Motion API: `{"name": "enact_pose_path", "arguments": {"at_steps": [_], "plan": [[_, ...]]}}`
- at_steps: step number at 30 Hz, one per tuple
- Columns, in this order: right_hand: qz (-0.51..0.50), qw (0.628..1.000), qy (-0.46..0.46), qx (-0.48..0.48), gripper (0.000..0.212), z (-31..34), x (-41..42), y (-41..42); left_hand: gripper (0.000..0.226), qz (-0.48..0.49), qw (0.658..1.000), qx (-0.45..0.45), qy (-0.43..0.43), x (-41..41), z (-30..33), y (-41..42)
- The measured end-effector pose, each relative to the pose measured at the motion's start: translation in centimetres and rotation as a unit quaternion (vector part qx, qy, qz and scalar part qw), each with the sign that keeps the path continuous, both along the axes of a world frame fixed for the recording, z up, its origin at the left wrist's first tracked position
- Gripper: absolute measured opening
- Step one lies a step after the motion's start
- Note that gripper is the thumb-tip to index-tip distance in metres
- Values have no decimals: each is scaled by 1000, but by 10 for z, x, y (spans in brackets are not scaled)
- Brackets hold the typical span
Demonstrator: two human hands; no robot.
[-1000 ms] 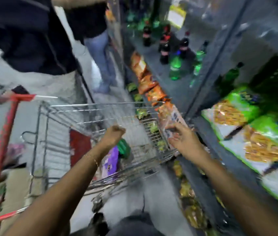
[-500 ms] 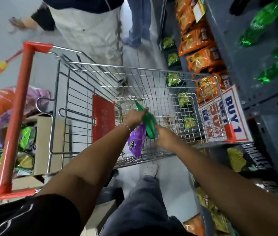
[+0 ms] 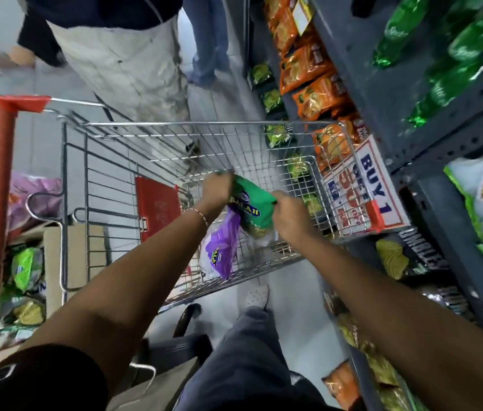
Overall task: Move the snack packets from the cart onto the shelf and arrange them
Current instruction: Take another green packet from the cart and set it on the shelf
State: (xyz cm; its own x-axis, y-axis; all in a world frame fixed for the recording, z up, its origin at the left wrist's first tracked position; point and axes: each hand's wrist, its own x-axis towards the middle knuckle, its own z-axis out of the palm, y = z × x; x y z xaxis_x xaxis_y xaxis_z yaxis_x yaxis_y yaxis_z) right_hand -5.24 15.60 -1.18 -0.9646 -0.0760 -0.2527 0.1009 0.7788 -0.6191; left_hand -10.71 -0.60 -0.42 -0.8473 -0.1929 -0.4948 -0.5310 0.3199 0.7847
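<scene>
A wire shopping cart (image 3: 193, 124) with a red handle stands in front of me beside the grey shelf (image 3: 430, 221). Over its basket, my left hand (image 3: 216, 188) grips the upper corner of a green snack packet (image 3: 250, 207). My right hand (image 3: 290, 213) holds the packet's right edge. A purple snack packet (image 3: 222, 247) hangs just below the green one, touching it; what holds it is hidden. The cart's floor looks otherwise bare.
A person in light trousers (image 3: 127, 63) stands just beyond the cart, another in jeans (image 3: 207, 40) further off. Orange packets (image 3: 314, 84) and green bottles (image 3: 453, 66) fill the shelf at right. A "BUY 1" sign (image 3: 364, 191) hangs beside the cart. Boxes of snacks (image 3: 27, 271) sit at left.
The view swung down from the shelf to the cart. My right hand left the shelf edge and came onto the green packet. The packet now shows its flat face between both hands.
</scene>
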Motion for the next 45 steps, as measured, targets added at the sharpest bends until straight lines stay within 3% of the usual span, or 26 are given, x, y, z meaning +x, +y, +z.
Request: {"name": "enact_pose_path", "arguments": {"at_steps": [3, 5, 7, 9, 10, 14, 17, 19, 21, 22, 24, 26, 27, 33, 37, 45], "plan": [[-37, 997, 64, -37, 22, 48, -2, 20, 38, 48, 986, 126, 97, 3, 20, 1], [-42, 991, 96, -84, 23, 81, 0, 36, 48, -29, 984, 159, 72, 8, 40, -1], [-53, 980, 141, -128, 26, 126, 7, 58, 59, -152, 979, 123, 61, 16, 59, 4], [-61, 962, 216, -155, 26, 176, 14, 81, 86, -240, 955, 156, 79, 25, 82, 16], [-63, 951, 250, -170, 25, 204, 19, 92, 88, -274, 945, 157, 84, 31, 95, 23], [-78, 906, 347, -231, 28, 316, 50, 121, 83, -372, 902, 138, 170, 45, 151, 73], [-102, 851, 437, -271, 25, 399, 94, 153, 57, -401, 857, 173, 272, 67, 216, 127], [-121, 817, 487, -282, 14, 443, 134, 176, 63, -403, 840, 192, 307, 84, 256, 159], [-127, 826, 487, -255, 12, 468, 180, 196, 70, -427, 822, 198, 320, 106, 296, 191], [-132, 839, 466, -247, 24, 469, 201, 203, 64, -441, 810, 212, 322, 113, 309, 203], [-161, 858, 447, -197, 61, 461, 248, 220, 32, -462, 785, 251, 329, 140, 343, 234], [-191, 860, 445, -161, 80, 451, 287, 231, 29, -507, 727, 314, 341, 170, 371, 265], [-216, 851, 455, -152, 80, 449, 305, 239, 37, -522, 703, 336, 347, 187, 383, 281], [-358, 771, 518, -96, 75, 452, 384, 302, 88, -549, 644, 379, 375, 245, 411, 386], [-424, 738, 518, -87, 80, 444, 426, 349, 93, -589, 616, 368, 371, 290, 418, 443], [-518, 709, 475, -58, 84, 422, 441, 397, 80, -629, 612, 347, 332, 315, 413, 498]]}}
